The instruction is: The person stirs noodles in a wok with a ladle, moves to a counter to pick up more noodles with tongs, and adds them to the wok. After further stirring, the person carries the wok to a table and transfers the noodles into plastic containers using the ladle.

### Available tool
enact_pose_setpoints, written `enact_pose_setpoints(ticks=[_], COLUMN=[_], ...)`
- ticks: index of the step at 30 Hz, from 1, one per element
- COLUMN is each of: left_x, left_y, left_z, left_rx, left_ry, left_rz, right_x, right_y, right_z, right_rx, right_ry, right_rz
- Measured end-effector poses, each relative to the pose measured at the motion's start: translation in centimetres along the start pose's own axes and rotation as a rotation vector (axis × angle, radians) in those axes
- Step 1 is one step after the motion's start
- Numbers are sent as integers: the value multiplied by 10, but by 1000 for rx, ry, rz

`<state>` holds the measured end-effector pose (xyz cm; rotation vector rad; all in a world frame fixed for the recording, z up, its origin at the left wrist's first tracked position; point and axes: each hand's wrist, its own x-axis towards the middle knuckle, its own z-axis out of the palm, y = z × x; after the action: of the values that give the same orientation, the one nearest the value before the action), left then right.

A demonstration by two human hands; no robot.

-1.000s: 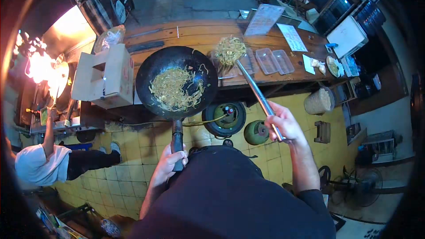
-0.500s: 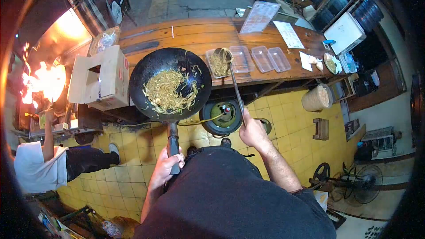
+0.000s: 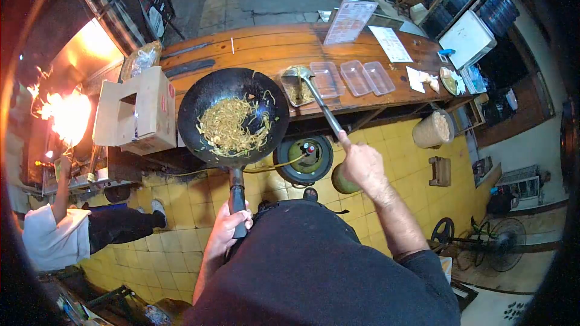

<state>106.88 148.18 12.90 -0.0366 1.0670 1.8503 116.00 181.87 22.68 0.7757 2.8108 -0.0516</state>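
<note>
My left hand (image 3: 231, 224) is wrapped round the handle of a black wok (image 3: 266, 90), held level at the counter's near edge. Fried noodles (image 3: 232, 127) lie in the wok's middle. My right hand (image 3: 364, 168) grips the long handle of a metal ladle (image 3: 326, 111), index finger stretched along it. The ladle's bowl is tipped over a clear plastic container with noodles (image 3: 297, 95), just right of the wok. The bowl hides part of that container. Beside it on the counter stand further clear plastic containers (image 3: 327, 79), (image 3: 356, 78) without food.
A wooden counter (image 3: 266, 45) runs across the front, with a cardboard box (image 3: 142, 111) at its left. A menu stand (image 3: 349, 22) is at the back. Far left, a person in a white top (image 3: 57, 235) works at tall flames (image 3: 66, 115). A gas cylinder (image 3: 305, 160) stands under the counter.
My right hand has moved right and turned the ladle, so its bowl now tips over the container and noodles hang below it. My left hand and the wok stay nearly still.
</note>
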Motion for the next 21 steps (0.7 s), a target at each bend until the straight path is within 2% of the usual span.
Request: enact_pose_setpoints(ticks=[2,8,10,13,21], left_x=[-1,-1,-2,-1,-2], left_y=[1,3,4,2,2], left_z=[0,-2,-1,0,-2], left_rx=[-2,19,21,9,36], left_ry=[-5,-27,-15,-25,-48], left_rz=[-8,2,-6,0,21], right_x=[2,4,4,6,11], right_y=[7,31,33,42,53], right_z=[-27,-59,-69,-75,-80], right_rx=[-50,-225,-268,-512,-517], right_ry=[-43,149,116,135,194], right_rz=[-13,-92,-71,-153,-212])
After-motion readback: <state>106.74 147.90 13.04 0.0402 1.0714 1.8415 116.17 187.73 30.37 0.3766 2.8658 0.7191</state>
